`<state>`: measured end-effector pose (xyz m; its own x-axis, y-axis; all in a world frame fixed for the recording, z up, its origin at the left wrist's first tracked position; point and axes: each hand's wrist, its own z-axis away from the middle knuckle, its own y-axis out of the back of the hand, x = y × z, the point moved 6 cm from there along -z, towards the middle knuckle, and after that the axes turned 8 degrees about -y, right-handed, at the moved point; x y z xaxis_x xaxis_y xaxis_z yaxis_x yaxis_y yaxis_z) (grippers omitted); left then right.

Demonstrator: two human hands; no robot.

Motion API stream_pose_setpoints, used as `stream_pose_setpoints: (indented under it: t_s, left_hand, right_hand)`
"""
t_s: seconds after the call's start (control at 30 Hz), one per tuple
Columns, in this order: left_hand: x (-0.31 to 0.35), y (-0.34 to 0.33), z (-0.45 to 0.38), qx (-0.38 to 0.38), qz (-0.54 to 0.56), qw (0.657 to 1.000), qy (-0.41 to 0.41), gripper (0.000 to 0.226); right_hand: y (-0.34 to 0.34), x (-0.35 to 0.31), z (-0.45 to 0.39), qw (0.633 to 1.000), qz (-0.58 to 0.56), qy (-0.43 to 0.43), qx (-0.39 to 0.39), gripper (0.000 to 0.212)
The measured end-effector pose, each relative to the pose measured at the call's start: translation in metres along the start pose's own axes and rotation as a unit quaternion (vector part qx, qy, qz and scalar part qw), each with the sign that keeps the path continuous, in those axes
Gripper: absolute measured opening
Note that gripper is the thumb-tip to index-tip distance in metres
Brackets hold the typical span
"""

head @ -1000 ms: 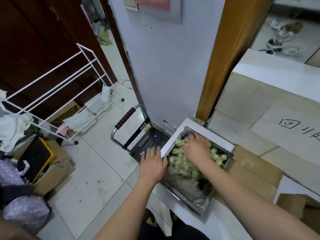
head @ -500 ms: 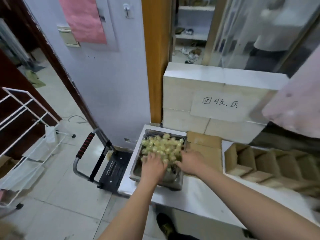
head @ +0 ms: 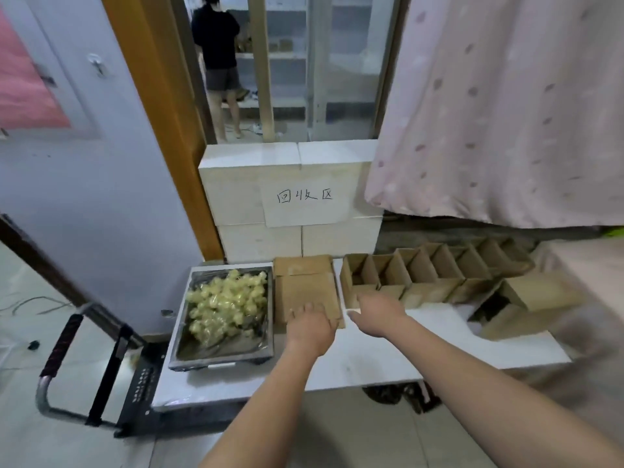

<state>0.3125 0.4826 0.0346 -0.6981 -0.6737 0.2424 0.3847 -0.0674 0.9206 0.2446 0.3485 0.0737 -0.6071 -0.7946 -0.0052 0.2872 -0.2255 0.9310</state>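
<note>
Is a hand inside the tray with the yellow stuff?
No, the left hand is over the flat cardboard, the right hand by the open boxes.

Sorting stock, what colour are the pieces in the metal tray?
Pale yellow; the pieces show best in the head view.

— Where does it look from?
— From the person's own head, standing at the white table [head: 371,359], facing forward and down.
— Near?
— Near. Both forearms enter from the bottom edge, and the left hand [head: 312,327] and right hand [head: 380,314] sit mid-frame. It's a wide lens: the door frame [head: 162,96] leans, and the back room shows at the top.
</note>
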Motion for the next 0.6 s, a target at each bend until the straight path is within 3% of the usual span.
stream_pose_setpoints:
  t_s: [0.37, 0.6]
  left_hand:
    - [0.207, -0.026, -0.062, -0.020, -0.055, 0.997, -0.056, 0.055]
    - [0.333, -0.060, -0.096, -0.041, -0.060, 0.994, -0.079, 0.059]
  right_hand:
    - [-0.005, 0.233, 0.014, 0.997, -0.031, -0.065, 0.032, 0.056]
    - [-0.015, 0.368, 0.015, 0.994, -0.065, -0.081, 0.020, 0.048]
